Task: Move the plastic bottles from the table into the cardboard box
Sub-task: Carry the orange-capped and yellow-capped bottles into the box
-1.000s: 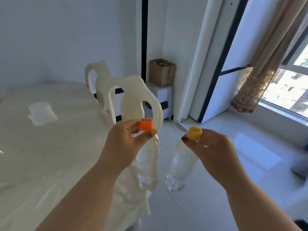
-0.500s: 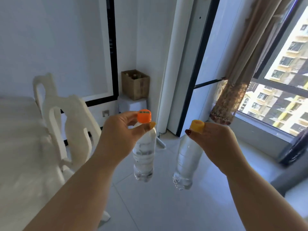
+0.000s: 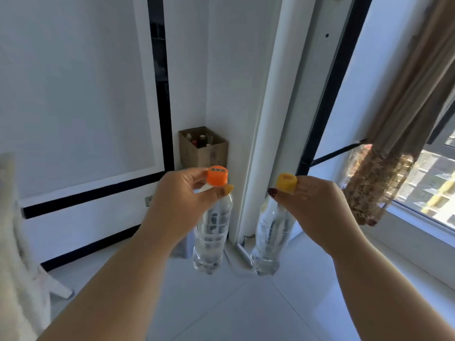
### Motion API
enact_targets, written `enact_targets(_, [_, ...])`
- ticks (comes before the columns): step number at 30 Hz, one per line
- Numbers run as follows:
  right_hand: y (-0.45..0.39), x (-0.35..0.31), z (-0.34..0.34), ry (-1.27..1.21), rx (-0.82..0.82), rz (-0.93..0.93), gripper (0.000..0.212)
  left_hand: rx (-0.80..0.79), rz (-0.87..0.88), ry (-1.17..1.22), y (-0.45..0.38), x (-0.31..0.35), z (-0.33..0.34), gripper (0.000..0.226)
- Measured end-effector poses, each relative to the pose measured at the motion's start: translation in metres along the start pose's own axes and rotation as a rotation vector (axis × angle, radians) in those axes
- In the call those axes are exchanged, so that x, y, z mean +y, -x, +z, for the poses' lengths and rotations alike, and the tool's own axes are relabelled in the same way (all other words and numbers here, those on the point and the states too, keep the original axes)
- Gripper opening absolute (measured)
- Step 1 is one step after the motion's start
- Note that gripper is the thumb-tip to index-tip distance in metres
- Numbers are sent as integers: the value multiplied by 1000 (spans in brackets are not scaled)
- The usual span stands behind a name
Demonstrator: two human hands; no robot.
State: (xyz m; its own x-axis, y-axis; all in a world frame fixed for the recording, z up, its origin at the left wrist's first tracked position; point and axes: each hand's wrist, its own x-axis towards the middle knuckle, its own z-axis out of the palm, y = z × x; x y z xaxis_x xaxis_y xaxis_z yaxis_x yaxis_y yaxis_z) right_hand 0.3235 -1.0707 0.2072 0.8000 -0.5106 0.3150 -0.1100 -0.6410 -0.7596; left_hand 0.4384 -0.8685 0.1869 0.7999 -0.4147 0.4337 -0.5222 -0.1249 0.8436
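My left hand (image 3: 183,205) pinches the neck of a clear plastic bottle with an orange cap (image 3: 211,239), which hangs upright below the fingers. My right hand (image 3: 312,207) grips a second clear bottle with a yellow cap (image 3: 269,242) the same way. Both bottles hang side by side over the floor. Straight ahead, in the room's corner, the open cardboard box (image 3: 204,153) stands on a low white stand, with several bottle tops showing inside it.
A white chair (image 3: 17,242) sits blurred at the left edge. A white wall with black trim (image 3: 162,94) runs behind the box. To the right are a window (image 3: 428,188) and a brown curtain (image 3: 394,143) above a light tiled floor (image 3: 234,303).
The view has swung right, away from the table and chairs, and closed in on the corner. The cardboard box now looks larger and sits dead ahead. Both hands still hold their bottles.
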Motion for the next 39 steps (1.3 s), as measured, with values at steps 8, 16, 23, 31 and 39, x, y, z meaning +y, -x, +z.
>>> enact_targets(8, [-227,55,70,-46,-93,-70,27,122,-5,-36,-187,-91,41,25])
enact_targets(16, [-448,62,136,-46,-121,-150,17,251,-19,-106,-373,-168,47,15])
enact_targets(23, [-606,78,223,-34,-47,-195,33,369,-20,-55,-527,-259,36,18])
enact_targets(31, [-750,105,322,-110,-68,-105,31,286,-87,-69,-665,-359,41,18])
enact_targets(39, [-825,176,415,-47,-223,-47,15,281,-294,-131,-717,-456,72,18])
